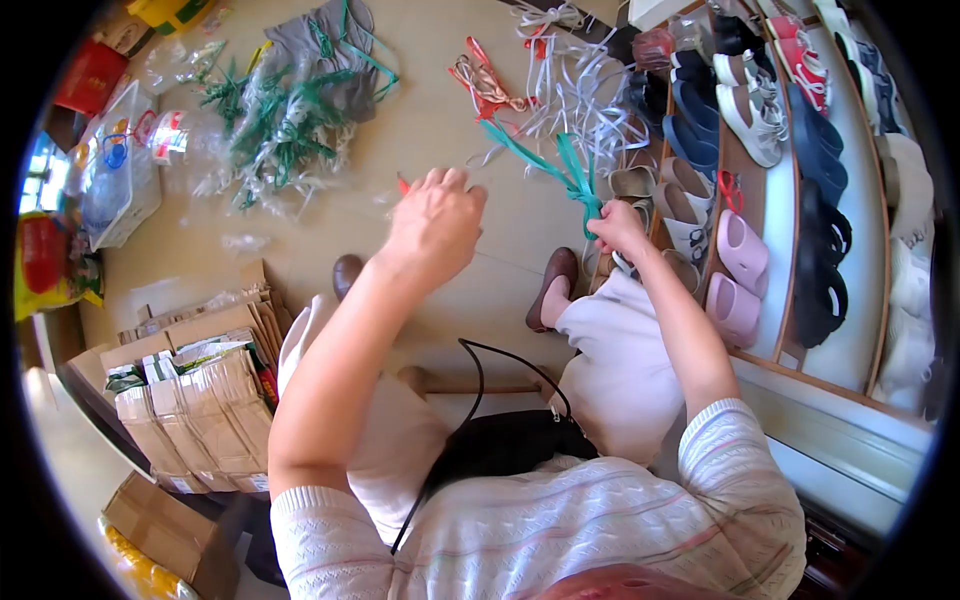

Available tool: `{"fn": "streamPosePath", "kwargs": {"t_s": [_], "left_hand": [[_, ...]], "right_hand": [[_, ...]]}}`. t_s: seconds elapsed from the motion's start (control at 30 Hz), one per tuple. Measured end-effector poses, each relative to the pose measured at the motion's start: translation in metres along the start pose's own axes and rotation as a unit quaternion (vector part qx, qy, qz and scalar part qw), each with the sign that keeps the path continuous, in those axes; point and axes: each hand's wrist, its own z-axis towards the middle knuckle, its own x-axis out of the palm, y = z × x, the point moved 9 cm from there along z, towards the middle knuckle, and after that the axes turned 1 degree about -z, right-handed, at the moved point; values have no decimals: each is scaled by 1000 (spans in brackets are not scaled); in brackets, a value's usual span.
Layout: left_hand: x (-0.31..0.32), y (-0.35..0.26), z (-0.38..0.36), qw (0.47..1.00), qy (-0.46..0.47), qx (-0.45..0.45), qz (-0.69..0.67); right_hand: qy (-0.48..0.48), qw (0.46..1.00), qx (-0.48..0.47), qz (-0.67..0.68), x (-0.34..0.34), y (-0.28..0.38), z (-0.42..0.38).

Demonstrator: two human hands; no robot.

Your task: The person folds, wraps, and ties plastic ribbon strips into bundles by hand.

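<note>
My right hand [618,228] is closed on a knotted bundle of green ribbon [575,178], whose loops and ends stick up and to the left. My left hand [437,222] is raised over the floor left of it, its fingers curled. A small red tip [403,186] shows at its left edge; the rest of that object is hidden. Beyond my hands lie a tangle of white cords [580,90] and a bundle of red and orange cord [485,80]. Green string and clear plastic scraps [290,135] form a heap at the upper left, beside a grey cloth [345,60].
A shoe rack [770,350] with several shoes runs along the right side. Flattened cardboard [205,420] stands at the lower left. A clear plastic box [125,185] and a large clear bottle [190,138] are at the left. A black strapped bag [505,445] lies at my lap.
</note>
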Motion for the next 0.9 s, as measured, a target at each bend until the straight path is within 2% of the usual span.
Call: {"fn": "streamPosePath", "kwargs": {"t_s": [0.1,0.17,0.2,0.3,0.37,0.4,0.47,0.5,0.57,0.63,0.67,0.7,0.77,0.87,0.9], "left_hand": [[-11,-26,8,990,-116,81,29],[-10,-33,14,984,-152,87,38],[-11,-37,15,981,-169,90,41],[-35,-60,3,941,-297,131,93],[-17,-56,19,993,-95,68,14],[-4,-55,17,999,11,36,-24],[1,-68,12,995,-28,93,4],[4,-75,9,991,-48,121,17],[13,-83,5,993,-18,118,6],[20,-94,0,992,5,124,12],[23,-100,-2,991,14,133,23],[26,-107,-4,989,25,142,35],[28,-114,-3,988,28,145,45],[32,-108,-3,990,40,126,42],[33,-104,-4,992,47,113,29]], "right_hand": [[-64,994,-83,-11,-22,23,-46],[-135,976,-161,-66,-35,46,-84],[-123,976,-180,-28,-36,55,-102],[-56,960,-257,94,-31,80,-145],[-39,958,-265,103,-37,93,-169],[-8,958,-269,95,-34,93,-173],[54,957,-275,78,-35,93,-173],[123,959,-242,84,-40,95,-173],[36,968,-242,61,-73,97,-162],[5,956,-287,55,-83,122,-164],[37,959,-262,104,-73,133,-166],[60,961,-253,93,-60,137,-157],[49,954,-275,109,-39,133,-125],[-93,949,-219,207,-64,120,-106],[-77,906,-175,379,-72,121,-108]]}}
